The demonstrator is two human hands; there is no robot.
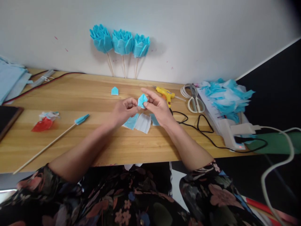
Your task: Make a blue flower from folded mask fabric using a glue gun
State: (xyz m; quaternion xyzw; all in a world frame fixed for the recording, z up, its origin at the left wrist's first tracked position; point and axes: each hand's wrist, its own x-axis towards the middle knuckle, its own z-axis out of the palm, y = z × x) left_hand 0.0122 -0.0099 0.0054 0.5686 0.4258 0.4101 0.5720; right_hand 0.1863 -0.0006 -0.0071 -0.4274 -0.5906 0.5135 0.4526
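Above the middle of the table, a small blue non-woven fabric piece (142, 100) is folded to a point at its top. My right hand (158, 106) pinches its right side between thumb and fingers. At its lower left edge, my left hand (126, 110) has its thumb and curled fingers closed on it. Beneath my hands lie flat cut pieces, including a blue one (131, 121) and a white one (143, 123). A finished-looking folded blue piece (114, 91) rests farther back. To the left lies a wooden stick (47, 147) with a blue wrapped tip (81, 119).
Three blue fabric flowers (122, 42) on sticks lean against the wall. A yellow glue gun (166, 93), scissors (195, 102) and a heap of blue and white scraps (224, 95) are at right, near a power strip (231, 135). A red-and-white wrapper (44, 122) lies left.
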